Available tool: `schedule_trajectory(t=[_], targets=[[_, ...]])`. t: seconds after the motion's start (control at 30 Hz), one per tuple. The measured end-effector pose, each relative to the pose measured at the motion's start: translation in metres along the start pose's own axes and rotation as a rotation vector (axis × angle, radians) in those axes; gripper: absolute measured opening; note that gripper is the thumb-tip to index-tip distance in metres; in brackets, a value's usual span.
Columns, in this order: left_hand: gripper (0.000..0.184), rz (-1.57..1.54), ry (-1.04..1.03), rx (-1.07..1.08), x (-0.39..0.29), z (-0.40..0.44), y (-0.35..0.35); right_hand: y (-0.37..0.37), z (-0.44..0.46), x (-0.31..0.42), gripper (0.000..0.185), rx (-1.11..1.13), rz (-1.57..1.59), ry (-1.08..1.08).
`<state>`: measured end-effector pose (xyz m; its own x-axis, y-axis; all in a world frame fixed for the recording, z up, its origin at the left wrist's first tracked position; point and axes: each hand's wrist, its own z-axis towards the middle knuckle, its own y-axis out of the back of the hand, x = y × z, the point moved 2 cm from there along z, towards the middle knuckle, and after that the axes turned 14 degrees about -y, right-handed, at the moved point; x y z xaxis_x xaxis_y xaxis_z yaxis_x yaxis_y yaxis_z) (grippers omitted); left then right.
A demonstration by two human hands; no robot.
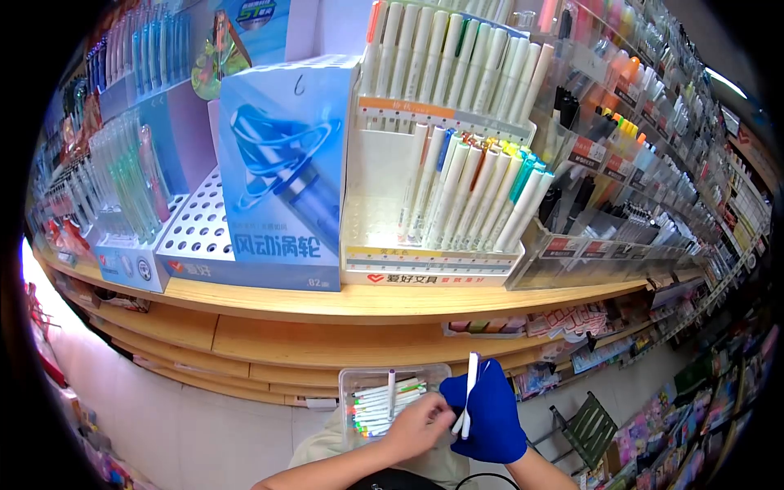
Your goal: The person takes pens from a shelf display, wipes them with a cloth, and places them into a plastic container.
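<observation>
My bare left hand (419, 426) has its fingers curled together, the tips close to the blue glove. Whether anything is pinched in them is hidden. An upright white marker (391, 394) rises just behind this hand; I cannot tell if the hand touches it. My right hand (490, 412) wears a blue glove, or is covered by a blue cloth, and is closed on white markers (471, 388) that stand up along its near side. A clear plastic box (343, 408) beside my left hand contains many white markers with coloured ends (377, 408).
On the wooden shelf (245, 304) ahead stands a white marker display (437, 280) with two tiers of pens. Left of it are a blue carton (282, 171) and pens in holders (126, 163). Pen racks (608, 171) line the right side. A folding stool (588, 429) stands at lower right.
</observation>
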<state>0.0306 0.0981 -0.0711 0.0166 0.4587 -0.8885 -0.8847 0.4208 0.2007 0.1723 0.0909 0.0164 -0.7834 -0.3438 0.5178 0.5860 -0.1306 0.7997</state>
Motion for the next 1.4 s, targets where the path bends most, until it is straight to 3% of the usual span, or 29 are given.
schedule_trajectory(t=[0.07,0.1,0.2,0.23,0.33,0.37,0.43,0.5,0.57,0.67,0.73,0.8,0.83,0.97,1.07,1.1,1.2,1.23,1.33,1.4], targets=[[0.018,-0.086,0.047,-0.238,-0.013,0.011,0.019,-0.005,-0.004,-0.007,0.037,0.092,0.093,-0.014],[0.019,-0.115,-0.049,-0.323,-0.016,0.018,0.023,-0.004,-0.007,0.002,0.038,0.172,0.062,0.022],[0.018,-0.352,-0.08,-0.243,-0.018,0.033,0.026,0.002,0.003,0.026,0.037,0.292,0.281,-0.202],[0.02,-0.401,0.008,-0.211,-0.019,0.034,0.024,0.0,0.004,0.024,0.035,0.322,0.307,-0.23],[0.019,-0.323,-0.062,-0.147,-0.029,0.036,0.03,-0.005,-0.001,0.007,0.032,0.355,0.07,0.177],[0.017,-0.18,-0.131,-0.108,-0.037,0.038,0.034,-0.009,-0.005,-0.002,0.032,0.443,0.057,0.202],[0.016,-0.165,-0.137,-0.086,-0.037,0.037,0.034,-0.008,-0.003,0.0,0.042,0.583,0.364,-0.103],[0.017,-0.115,-0.213,-0.079,-0.034,0.035,0.032,-0.006,-0.002,0.001,0.047,0.594,0.451,-0.087],[0.017,-0.073,-0.275,-0.117,-0.034,0.034,0.029,-0.003,-0.002,-0.001,0.048,0.471,0.309,0.26],[0.014,-0.065,-0.289,-0.087,-0.035,0.035,0.03,-0.005,-0.004,-0.006,0.05,0.479,0.305,0.354],[0.014,-0.037,-0.308,-0.022,-0.034,0.037,0.031,0.014,-0.001,0.022,0.045,0.551,0.519,0.103],[0.012,0.022,-0.268,-0.005,-0.04,0.038,0.032,0.033,0.006,0.035,0.048,0.519,0.197,0.404],[0.011,0.052,-0.245,0.001,-0.042,0.038,0.032,0.027,0.003,0.028,0.057,0.548,0.236,0.373],[0.012,0.072,-0.13,0.058,-0.036,0.036,0.03,0.024,0.0,0.021,0.054,0.552,0.351,0.27],[0.02,-0.058,-0.028,-0.101,-0.042,0.031,0.026,0.03,-0.001,0.024,0.05,0.647,0.469,0.246],[0.018,-0.069,-0.02,-0.115,-0.033,0.029,0.025,0.037,0.0,0.032,0.044,0.565,0.426,0.307],[0.015,0.008,-0.043,-0.311,-0.027,0.024,0.035,0.056,0.007,0.048,0.036,0.62,0.436,0.433],[0.015,-0.155,-0.021,-0.385,-0.014,0.024,0.039,0.055,0.002,0.046,0.03,0.613,0.426,0.394],[0.012,-0.041,-0.083,-0.43,-0.007,0.014,0.064,0.065,0.004,0.049,0.025,0.66,0.341,0.478],[0.011,-0.139,-0.062,-0.523,0.001,0.008,0.08,0.062,-0.001,0.043,0.022,0.545,0.354,0.5]])
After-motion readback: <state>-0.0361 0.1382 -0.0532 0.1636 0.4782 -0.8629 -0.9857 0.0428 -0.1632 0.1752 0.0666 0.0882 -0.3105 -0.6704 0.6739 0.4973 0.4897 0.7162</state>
